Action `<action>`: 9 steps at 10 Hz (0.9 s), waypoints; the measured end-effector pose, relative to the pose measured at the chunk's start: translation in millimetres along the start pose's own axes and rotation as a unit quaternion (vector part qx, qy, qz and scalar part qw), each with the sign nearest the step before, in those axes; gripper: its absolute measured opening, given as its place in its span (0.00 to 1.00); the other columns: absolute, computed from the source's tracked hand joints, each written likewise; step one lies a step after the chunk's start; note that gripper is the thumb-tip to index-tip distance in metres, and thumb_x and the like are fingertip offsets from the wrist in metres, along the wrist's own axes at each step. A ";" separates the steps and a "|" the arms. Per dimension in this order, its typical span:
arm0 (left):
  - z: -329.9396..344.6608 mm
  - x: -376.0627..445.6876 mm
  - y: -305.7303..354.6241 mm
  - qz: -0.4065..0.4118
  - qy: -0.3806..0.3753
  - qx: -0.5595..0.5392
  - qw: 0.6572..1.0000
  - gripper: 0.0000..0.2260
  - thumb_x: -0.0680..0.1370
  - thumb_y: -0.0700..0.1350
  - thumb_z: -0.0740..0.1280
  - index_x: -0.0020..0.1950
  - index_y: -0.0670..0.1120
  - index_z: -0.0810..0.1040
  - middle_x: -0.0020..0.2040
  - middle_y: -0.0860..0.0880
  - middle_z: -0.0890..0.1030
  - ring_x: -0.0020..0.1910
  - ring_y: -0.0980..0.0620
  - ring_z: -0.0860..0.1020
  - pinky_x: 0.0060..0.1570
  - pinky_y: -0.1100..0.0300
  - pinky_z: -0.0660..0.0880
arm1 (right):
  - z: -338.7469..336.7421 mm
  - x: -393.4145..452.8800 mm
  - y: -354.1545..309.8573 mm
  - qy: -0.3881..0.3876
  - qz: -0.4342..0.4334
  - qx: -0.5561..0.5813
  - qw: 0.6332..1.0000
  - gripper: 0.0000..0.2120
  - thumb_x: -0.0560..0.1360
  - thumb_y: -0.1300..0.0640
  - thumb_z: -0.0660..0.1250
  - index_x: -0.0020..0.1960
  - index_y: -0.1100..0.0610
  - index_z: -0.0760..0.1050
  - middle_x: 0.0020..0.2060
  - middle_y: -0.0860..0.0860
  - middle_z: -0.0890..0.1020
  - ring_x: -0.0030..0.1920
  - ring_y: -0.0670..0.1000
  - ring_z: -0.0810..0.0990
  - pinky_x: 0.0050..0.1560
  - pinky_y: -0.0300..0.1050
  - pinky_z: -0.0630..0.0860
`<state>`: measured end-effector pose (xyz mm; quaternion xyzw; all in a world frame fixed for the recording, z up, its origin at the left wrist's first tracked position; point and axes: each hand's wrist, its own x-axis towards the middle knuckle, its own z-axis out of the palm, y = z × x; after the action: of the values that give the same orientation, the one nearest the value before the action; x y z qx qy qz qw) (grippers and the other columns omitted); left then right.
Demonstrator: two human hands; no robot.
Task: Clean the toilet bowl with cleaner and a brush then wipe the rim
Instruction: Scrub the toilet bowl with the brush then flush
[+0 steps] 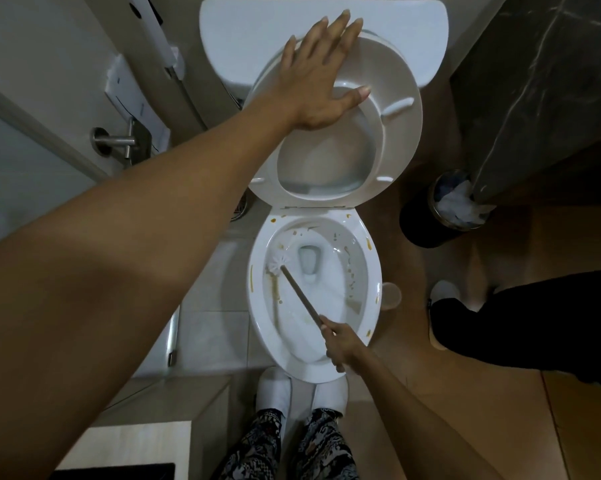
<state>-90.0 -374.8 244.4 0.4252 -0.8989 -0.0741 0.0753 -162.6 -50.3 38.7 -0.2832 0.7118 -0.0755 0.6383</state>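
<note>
Flat left hand [321, 77] steadies raised white plastic seat [396, 133]; brown-handled white brush [294, 284] is gripped by right hand [340, 344]; dirty water could be flicked by hard scrubbing.

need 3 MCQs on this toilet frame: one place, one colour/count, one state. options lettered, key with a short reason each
1. Where is the brush head?
A. Inside the bowl, left of the drain
B. On the floor
C. On the tank lid

2. What colour are the smears on the bowl rim?
A. Blue
B. Yellow-brown
C. Green

3. How is the seat?
A. Down over the bowl
B. Taken off
C. Raised, with the left hand flat on it

Answers:
1 A: the white bristles lie against the bowl's inner left wall, with the right hand gripping the brush handle.
2 B: yellow-brown streaks mark the rim on both sides.
3 C: the seat stands up toward the tank, the hand's fingers spread on it.
</note>
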 end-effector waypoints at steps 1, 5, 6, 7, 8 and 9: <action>0.1 0.0 -0.1 -0.002 -0.001 0.001 1.000 0.36 0.78 0.65 0.51 0.78 0.49 0.43 0.79 0.48 0.44 0.77 0.45 0.44 0.73 0.41 0.43 | -5.4 -27.5 28.5 -0.026 -0.001 -0.046 0.999 0.20 0.83 0.53 0.53 0.75 0.51 0.62 0.29 0.52 0.67 0.24 0.45 0.67 0.22 0.39 0.65; -2.2 -0.1 1.2 -0.004 -0.005 0.011 1.000 0.36 0.78 0.65 0.51 0.78 0.49 0.43 0.79 0.47 0.44 0.77 0.45 0.44 0.73 0.41 0.43 | -14.4 2.9 -18.2 -0.011 0.033 -0.102 0.994 0.20 0.82 0.54 0.51 0.74 0.49 0.64 0.32 0.49 0.69 0.26 0.47 0.67 0.22 0.39 0.65; -2.7 -0.9 2.4 -0.004 -0.006 0.007 1.000 0.36 0.78 0.65 0.51 0.78 0.49 0.43 0.79 0.47 0.44 0.77 0.44 0.44 0.73 0.41 0.43 | -31.9 -15.0 -2.9 -0.042 0.049 -0.145 0.987 0.15 0.82 0.55 0.51 0.65 0.43 0.69 0.30 0.50 0.69 0.25 0.47 0.66 0.21 0.36 0.63; -3.9 -1.6 2.6 -0.003 -0.009 0.002 1.000 0.36 0.78 0.65 0.51 0.78 0.49 0.42 0.79 0.47 0.44 0.77 0.44 0.43 0.73 0.41 0.43 | -52.1 -31.3 7.4 -0.067 0.103 -0.165 0.979 0.06 0.82 0.53 0.54 0.51 0.45 0.69 0.25 0.48 0.69 0.21 0.45 0.66 0.23 0.38 0.64; -4.3 -1.8 2.0 -0.003 -0.011 0.002 1.000 0.36 0.78 0.65 0.51 0.78 0.49 0.42 0.79 0.47 0.43 0.77 0.44 0.43 0.73 0.41 0.43 | -58.7 -30.9 1.6 -0.045 0.081 -0.214 0.972 0.15 0.82 0.55 0.55 0.67 0.51 0.73 0.29 0.49 0.70 0.25 0.46 0.68 0.23 0.37 0.66; -3.2 -1.2 1.9 -0.003 -0.011 0.000 1.000 0.36 0.78 0.65 0.51 0.78 0.49 0.42 0.79 0.48 0.43 0.77 0.44 0.43 0.73 0.41 0.42 | -50.4 -17.7 -16.9 -0.043 0.061 -0.200 0.977 0.20 0.83 0.56 0.51 0.73 0.48 0.65 0.31 0.50 0.69 0.26 0.47 0.65 0.22 0.37 0.63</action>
<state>-90.0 -372.9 247.8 0.4271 -0.8984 -0.0790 0.0651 -204.9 -68.3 70.7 -0.3644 0.7004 0.1193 0.6021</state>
